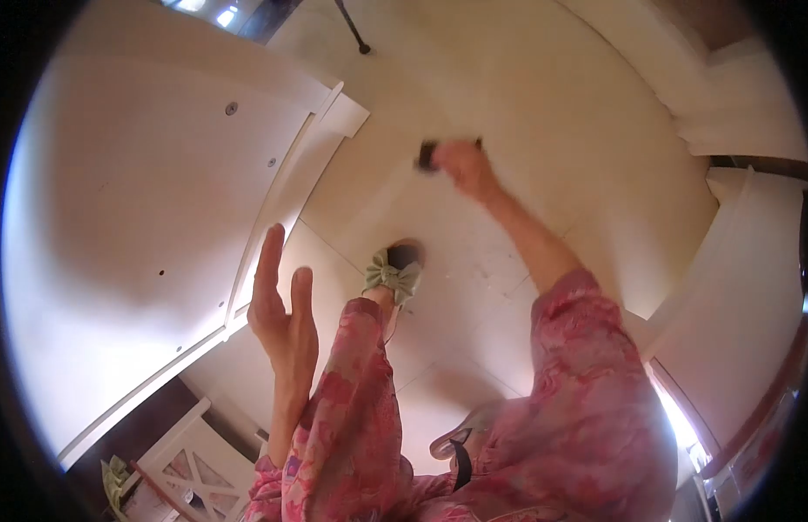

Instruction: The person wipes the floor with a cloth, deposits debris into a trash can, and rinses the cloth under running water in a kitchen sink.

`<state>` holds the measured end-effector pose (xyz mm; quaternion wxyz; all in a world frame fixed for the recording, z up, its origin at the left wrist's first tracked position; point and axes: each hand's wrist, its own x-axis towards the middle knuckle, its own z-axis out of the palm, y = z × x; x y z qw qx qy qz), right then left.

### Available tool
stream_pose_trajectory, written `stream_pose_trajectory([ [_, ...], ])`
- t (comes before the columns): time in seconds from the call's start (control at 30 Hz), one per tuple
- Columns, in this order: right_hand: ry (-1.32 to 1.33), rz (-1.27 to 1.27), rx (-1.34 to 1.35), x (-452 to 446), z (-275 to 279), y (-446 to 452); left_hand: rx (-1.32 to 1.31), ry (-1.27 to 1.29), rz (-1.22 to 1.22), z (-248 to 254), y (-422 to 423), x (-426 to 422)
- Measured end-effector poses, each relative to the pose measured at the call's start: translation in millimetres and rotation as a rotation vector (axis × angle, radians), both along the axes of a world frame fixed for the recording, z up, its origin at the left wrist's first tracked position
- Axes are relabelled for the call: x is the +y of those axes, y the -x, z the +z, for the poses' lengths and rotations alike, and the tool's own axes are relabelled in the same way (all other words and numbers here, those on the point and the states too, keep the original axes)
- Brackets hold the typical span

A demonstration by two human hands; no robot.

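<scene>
Grip: right hand (463,165) is closed around a dark object (427,157); both are motion-blurred, so object type can't be told. Object is over the pale floor (560,113), beyond 1 green-bowed shoe (393,277); can't tell if it touches down. Left hand (285,304) is extended, fingers (267,274) apart, near the white panel (160,191). Pink floral trouser leg (359,374) is just right of that hand.

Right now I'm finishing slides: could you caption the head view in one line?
Right hand holding a blurred dark object over a pale floor, open left hand near a white panel.
</scene>
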<state>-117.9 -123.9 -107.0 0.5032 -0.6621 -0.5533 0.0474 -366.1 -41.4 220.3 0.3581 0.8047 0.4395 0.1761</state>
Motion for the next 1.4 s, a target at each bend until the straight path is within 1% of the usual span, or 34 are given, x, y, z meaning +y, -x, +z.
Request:
stream_pose_trajectory([
  [0.03,0.006,0.063,-0.028,-16.5,4.8,24.6,-0.015,-0.074,-0.023,-1.2,-6.0,-1.8],
  [0.07,0.052,0.056,0.105,-31.3,14.6,43.8,-0.027,-0.081,-0.032,-2.4,-9.8,-6.7],
  [0.13,0.037,0.088,0.098,-49.1,25.2,51.4,-0.036,-0.152,-0.054,-8.9,-13.5,-18.4],
  [0.2,0.108,0.09,0.197,-54.1,30.4,54.9,-0.002,-0.161,-0.083,-12.7,-5.7,-32.1],
  [0.3,0.042,0.141,0.141,-49.3,18.2,47.8,0.036,-0.141,-0.079,23.5,8.4,-63.0],
  [0.37,0.058,0.162,0.186,-49.9,17.5,47.2,0.083,-0.217,-0.255,55.7,22.7,-83.0],
  [0.4,0.074,0.168,0.226,-48.1,18.9,46.6,0.085,-0.233,-0.254,62.7,32.4,-88.4],
  [0.43,0.093,0.156,0.154,-48.1,26.5,46.2,0.117,-0.22,-0.25,68.9,43.1,-90.0],
  [0.5,0.097,0.147,0.189,-46.7,27.8,48.5,0.153,-0.197,-0.223,73.2,58.9,-96.0],
  [0.57,0.107,0.141,0.216,-47.2,29.1,45.0,0.165,-0.234,-0.253,62.0,75.7,-97.5],
  [0.6,0.218,0.145,0.4,-47.3,40.6,40.4,0.177,-0.267,-0.278,52.1,86.0,-95.4],
  [0.63,0.326,0.148,0.581,-44.9,52.2,34.1,0.2,-0.195,-0.226,38.3,98.3,-91.0],
  [0.67,0.277,0.106,0.646,-45.5,55.0,23.0,0.197,-0.205,-0.232,23.9,113.0,-83.1],
  [0.7,0.231,0.062,0.712,-50.8,54.2,8.2,0.232,-0.084,-0.115,9.2,129.1,-73.5],
  [0.73,0.152,-0.062,0.661,-56.6,53.5,-9.8,0.266,0.038,0.005,-3.2,139.3,-64.3],
  [0.77,0.077,-0.182,0.607,-64.2,52.9,-31.1,0.265,0.036,0.004,-12.9,144.6,-56.8],
  [0.8,0.147,-0.394,0.453,-74.5,53.6,-53.6,0.24,0.051,0.02,-21.9,151.0,-51.0],
  [0.83,0.145,-0.56,0.538,-81.1,57.6,-71.1,0.22,0.069,0.04,-30.4,159.2,-46.0],
  [0.87,0.167,-0.73,0.316,-88.7,34.6,-96.9,0.228,0.076,0.044,-39.4,166.3,-40.9],
  [0.93,0.147,-0.936,0.146,-90.8,26.6,-111.2,0.207,0.177,0.004,-58.3,173.9,-29.7],
  [0.97,0.158,-0.94,0.148,-82.4,20.9,-101.7,0.178,0.202,-0.017,-67.0,176.2,-24.3],
  [1.0,0.15,-0.872,-0.005,-68.2,23.3,-84.5,0.181,0.216,-0.02,-73.9,175.6,-20.8],
  [1.03,0.144,-0.797,-0.158,-53.5,26.7,-65.2,0.139,0.284,-0.054,-80.0,173.2,-17.5],
  [1.07,0.16,-0.677,-0.152,-39.4,25.6,-40.6,0.092,0.351,-0.087,-84.3,170.0,-14.0],
  [1.1,0.176,-0.555,-0.149,-23.8,19.3,-13.9,0.164,0.449,-0.083,-78.6,163.2,-10.7],
  [1.13,-0.029,-0.416,-0.092,-7.8,-4.1,11.0,0.154,0.467,-0.082,-80.2,159.5,-6.1],
  [1.17,0.003,-0.286,-0.046,0.1,6.5,46.4,0.127,0.458,-0.155,-82.2,156.0,-0.7],
  [1.2,0.022,-0.149,-0.121,4.6,18.6,78.0,0.101,0.441,-0.231,-84.0,154.7,4.7],
  [1.23,-0.096,-0.035,-0.063,8.9,20.5,99.2,0.096,0.444,-0.237,-88.4,156.5,8.3],
  [1.27,0.057,0.006,0.142,7.1,33.3,114.6,0.068,0.441,-0.251,-95.4,159.4,11.3],
  [1.33,0.073,0.04,0.264,11.0,34.1,106.6,0.028,0.443,-0.275,-102.1,161.5,21.0],
  [1.4,0.103,-0.114,0.167,20.0,35.9,75.6,0.017,0.503,-0.24,-99.2,166.6,28.9],
])
